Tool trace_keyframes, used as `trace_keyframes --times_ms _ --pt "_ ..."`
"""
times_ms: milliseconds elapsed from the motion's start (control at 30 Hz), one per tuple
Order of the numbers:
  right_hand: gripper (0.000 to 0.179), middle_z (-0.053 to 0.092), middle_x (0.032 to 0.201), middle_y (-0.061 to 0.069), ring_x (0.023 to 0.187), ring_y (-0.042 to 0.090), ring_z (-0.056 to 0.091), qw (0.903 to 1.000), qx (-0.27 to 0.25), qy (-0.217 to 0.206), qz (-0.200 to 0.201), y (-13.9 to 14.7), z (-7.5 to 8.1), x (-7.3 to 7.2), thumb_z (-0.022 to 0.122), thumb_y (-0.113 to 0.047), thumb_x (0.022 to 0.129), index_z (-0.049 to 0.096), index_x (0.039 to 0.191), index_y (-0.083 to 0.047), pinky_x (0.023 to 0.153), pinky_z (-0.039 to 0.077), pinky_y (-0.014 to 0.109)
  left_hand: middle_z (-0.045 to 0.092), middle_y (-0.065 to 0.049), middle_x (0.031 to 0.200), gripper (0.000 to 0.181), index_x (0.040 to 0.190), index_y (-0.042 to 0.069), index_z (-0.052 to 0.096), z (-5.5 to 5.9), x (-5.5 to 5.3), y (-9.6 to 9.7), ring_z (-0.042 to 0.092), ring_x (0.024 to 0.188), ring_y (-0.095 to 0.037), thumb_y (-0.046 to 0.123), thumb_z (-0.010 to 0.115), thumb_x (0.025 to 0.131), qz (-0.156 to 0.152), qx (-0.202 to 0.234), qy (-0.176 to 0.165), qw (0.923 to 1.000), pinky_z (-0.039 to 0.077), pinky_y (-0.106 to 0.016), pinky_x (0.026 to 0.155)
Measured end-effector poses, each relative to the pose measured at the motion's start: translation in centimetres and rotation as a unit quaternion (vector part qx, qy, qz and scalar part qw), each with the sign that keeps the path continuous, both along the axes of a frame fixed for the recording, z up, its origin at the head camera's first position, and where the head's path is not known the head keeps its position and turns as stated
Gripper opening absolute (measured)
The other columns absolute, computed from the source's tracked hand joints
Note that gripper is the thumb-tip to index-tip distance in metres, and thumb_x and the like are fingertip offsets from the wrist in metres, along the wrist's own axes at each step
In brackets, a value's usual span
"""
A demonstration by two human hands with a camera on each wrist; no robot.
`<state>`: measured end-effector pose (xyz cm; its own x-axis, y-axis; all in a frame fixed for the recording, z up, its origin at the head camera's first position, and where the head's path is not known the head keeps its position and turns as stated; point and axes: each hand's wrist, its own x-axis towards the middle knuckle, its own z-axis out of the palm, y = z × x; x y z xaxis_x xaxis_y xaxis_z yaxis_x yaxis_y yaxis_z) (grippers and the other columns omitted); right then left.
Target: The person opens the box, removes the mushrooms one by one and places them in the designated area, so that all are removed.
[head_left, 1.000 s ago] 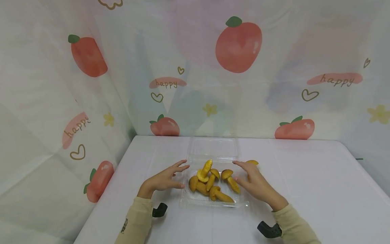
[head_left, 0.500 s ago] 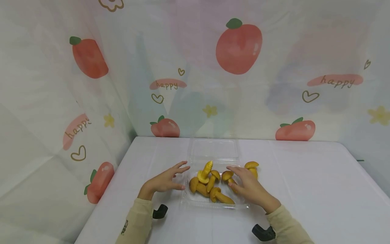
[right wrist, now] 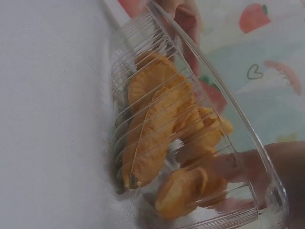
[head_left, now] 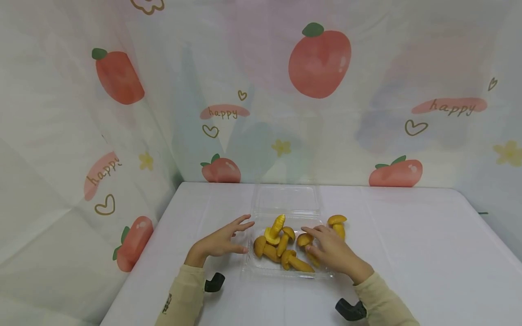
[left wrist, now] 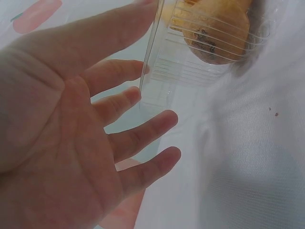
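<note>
A clear plastic clamshell container (head_left: 281, 274) lies with its lid (head_left: 285, 199) folded back, holding several yellow-brown mushrooms. My left hand (head_left: 220, 240) is at its left wall, fingers spread and fairly straight; in the left wrist view the fingertips (left wrist: 167, 119) stand right by the rim. Over the container's right side, my right hand (head_left: 338, 253) pinches a mushroom (head_left: 304, 240) between thumb and fingers, partly covering its stem. Through the clear wall in the right wrist view, a fingertip meets that mushroom (right wrist: 178, 195), beside another mushroom (right wrist: 150, 138) lying along the wall.
One more mushroom (head_left: 337, 224) stands outside the container, behind my right hand. The white-covered table (head_left: 408, 244) ends at a patterned cloth backdrop (head_left: 261, 136), with another cloth wall (head_left: 61, 181) on the left. Black camera mounts (head_left: 350, 310) hang at the wrists.
My right hand has moved left from the container's right edge onto the mushroom, which has shifted slightly toward me. The mushroom outside is now uncovered. The left hand stays put.
</note>
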<state>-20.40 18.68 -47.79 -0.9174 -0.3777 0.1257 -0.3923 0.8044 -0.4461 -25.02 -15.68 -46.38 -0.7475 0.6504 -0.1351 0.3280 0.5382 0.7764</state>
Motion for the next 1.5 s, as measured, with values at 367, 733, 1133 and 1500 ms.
trace_keyframes --times_ms 367,733,1133,1500 --pt "0.036 0.063 0.108 0.004 0.096 0.018 0.054 0.9997 0.008 -0.018 -0.015 -0.1 -0.1 -0.1 0.073 -0.022 0.092 0.069 0.123 -0.004 0.081 0.049 0.036 0.01 -0.016 0.171 0.078 0.158 0.006 0.033 -0.1 -0.2 0.0 0.021 0.155 -0.042 0.016 0.074 0.093 -0.002 0.0 0.004 1.0 0.032 -0.066 0.118" --pt "0.036 0.069 0.115 0.006 0.108 0.026 0.065 0.9984 -0.044 -0.033 0.011 0.4 0.0 -0.2 0.076 -0.021 0.09 0.064 0.12 -0.006 0.096 0.054 0.051 0.01 -0.016 0.171 0.077 0.158 0.006 0.033 -0.2 -0.1 0.1 0.021 0.155 -0.042 0.016 0.073 0.093 -0.001 0.001 -0.004 1.0 0.032 -0.064 0.119" --pt "0.048 0.068 0.129 0.011 0.121 0.035 0.063 0.9961 -0.079 -0.04 -0.003 0.6 0.6 0.0 0.074 -0.023 0.092 0.06 0.135 -0.005 0.102 0.051 0.057 0.01 -0.015 0.171 0.077 0.158 0.007 0.033 -0.1 0.0 0.1 0.021 0.155 -0.042 0.016 0.073 0.093 0.008 -0.001 -0.01 0.9999 0.031 -0.065 0.119" --pt "0.05 0.066 0.132 0.017 0.125 0.041 0.061 0.9944 -0.097 0.008 -0.041 0.8 1.1 0.1 0.076 -0.016 0.09 0.06 0.135 -0.004 0.101 0.051 0.06 0.01 -0.014 0.171 0.077 0.158 0.007 0.034 -0.1 0.0 0.1 0.02 0.155 -0.041 0.017 0.073 0.093 0.004 -0.004 -0.001 1.0 0.031 -0.066 0.118"
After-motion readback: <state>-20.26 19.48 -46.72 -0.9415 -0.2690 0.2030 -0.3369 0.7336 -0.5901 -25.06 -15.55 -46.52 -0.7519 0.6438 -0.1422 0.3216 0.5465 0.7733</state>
